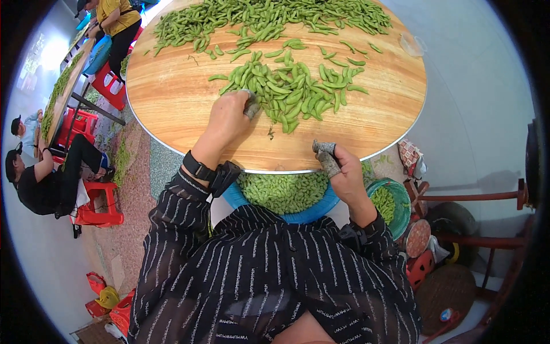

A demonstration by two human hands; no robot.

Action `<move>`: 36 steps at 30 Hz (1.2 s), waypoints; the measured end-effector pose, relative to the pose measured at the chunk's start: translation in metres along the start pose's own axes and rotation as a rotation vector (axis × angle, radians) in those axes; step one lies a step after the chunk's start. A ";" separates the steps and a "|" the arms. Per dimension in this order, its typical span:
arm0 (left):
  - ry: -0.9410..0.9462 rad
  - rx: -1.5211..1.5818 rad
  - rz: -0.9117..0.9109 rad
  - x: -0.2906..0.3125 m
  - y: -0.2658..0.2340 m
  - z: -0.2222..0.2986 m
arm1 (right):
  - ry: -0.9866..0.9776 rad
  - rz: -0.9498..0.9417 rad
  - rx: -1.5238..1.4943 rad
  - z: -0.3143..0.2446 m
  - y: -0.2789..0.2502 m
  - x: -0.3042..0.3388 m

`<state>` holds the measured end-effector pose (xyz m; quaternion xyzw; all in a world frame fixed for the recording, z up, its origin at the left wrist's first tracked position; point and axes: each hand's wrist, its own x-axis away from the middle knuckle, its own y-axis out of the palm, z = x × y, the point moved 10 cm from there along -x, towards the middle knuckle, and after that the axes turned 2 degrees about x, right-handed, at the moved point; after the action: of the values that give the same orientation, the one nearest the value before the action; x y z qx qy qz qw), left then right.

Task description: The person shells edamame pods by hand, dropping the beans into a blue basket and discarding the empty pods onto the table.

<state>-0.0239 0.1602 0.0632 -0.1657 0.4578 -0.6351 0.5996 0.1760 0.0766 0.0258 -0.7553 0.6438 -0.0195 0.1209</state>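
Note:
A loose heap of green soybean pods (286, 92) lies on the round wooden table (172, 97) in front of me. My left hand (230, 114) is at the heap's left edge, its fingers curled closed; grey wraps cover its fingertips, and what they grip is hidden. Over the table's near edge is my right hand (345, 172), thumb and forefinger in grey wraps and drawn together; I cannot make out anything between them. Below the edge, between my arms, a blue basin (312, 217) holds many shelled green beans (283, 192).
A larger bank of pods (229, 20) covers the table's far side. Right of my lap stands a green basket (405, 215) with pods, near a wooden chair frame (475, 196). At left, people work by another table (71, 86) among red stools (100, 206).

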 end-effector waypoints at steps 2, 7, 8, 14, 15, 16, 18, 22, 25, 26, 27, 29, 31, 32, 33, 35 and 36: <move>-0.001 -0.207 0.008 0.000 0.000 -0.003 | 0.102 0.033 -0.093 0.011 -0.003 0.003; 0.134 -0.328 0.023 -0.002 0.008 0.003 | 0.107 -0.030 -0.071 0.007 0.004 0.000; 0.133 -0.329 0.022 -0.002 0.009 0.002 | 0.094 -0.056 -0.037 0.003 0.008 -0.001; 0.060 -0.384 -0.008 -0.007 0.013 0.006 | 0.064 -0.122 -0.163 0.002 0.026 -0.003; 0.079 -0.367 0.009 -0.008 0.011 0.006 | 0.066 -0.122 -0.163 0.002 0.026 -0.003; 0.097 -0.349 0.026 -0.009 0.009 0.007 | 0.084 -0.124 -0.171 0.003 0.027 -0.002; 0.038 -0.348 0.011 -0.003 0.006 0.007 | 0.105 -0.120 -0.180 0.004 0.025 -0.003; -0.218 -0.036 0.040 0.008 -0.001 -0.023 | 0.206 -0.116 -0.307 0.010 0.027 -0.005; -0.275 0.602 0.184 0.014 0.008 -0.051 | 0.252 -0.175 -0.431 0.007 0.045 -0.011; -0.275 0.601 0.182 0.015 0.011 -0.056 | 0.284 -0.212 -0.503 0.006 0.055 -0.014; -0.301 0.630 0.153 0.016 0.015 -0.054 | 0.287 -0.211 -0.507 0.007 0.060 -0.019; -0.329 0.660 0.120 0.016 0.016 -0.051 | 0.189 -0.247 -0.602 0.001 0.068 -0.029; -0.143 0.437 0.186 0.013 -0.010 -0.031 | 0.173 -0.235 -0.512 -0.010 0.064 -0.031; -0.146 0.438 0.183 0.012 -0.016 -0.028 | 0.153 -0.219 -0.420 -0.013 0.059 -0.031; 0.014 0.308 0.088 0.008 -0.021 -0.001 | 0.155 -0.219 -0.420 -0.008 0.055 -0.030; 0.176 0.181 -0.011 0.011 -0.013 0.025 | 0.223 -0.231 -0.428 0.012 0.047 -0.025; 0.283 0.084 -0.065 0.016 -0.004 0.041 | 0.224 -0.232 -0.426 0.015 0.046 -0.023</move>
<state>0.0012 0.1291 0.0821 -0.0640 0.5053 -0.6899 0.5145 0.1301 0.0952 0.0049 -0.8257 0.5517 0.0194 -0.1160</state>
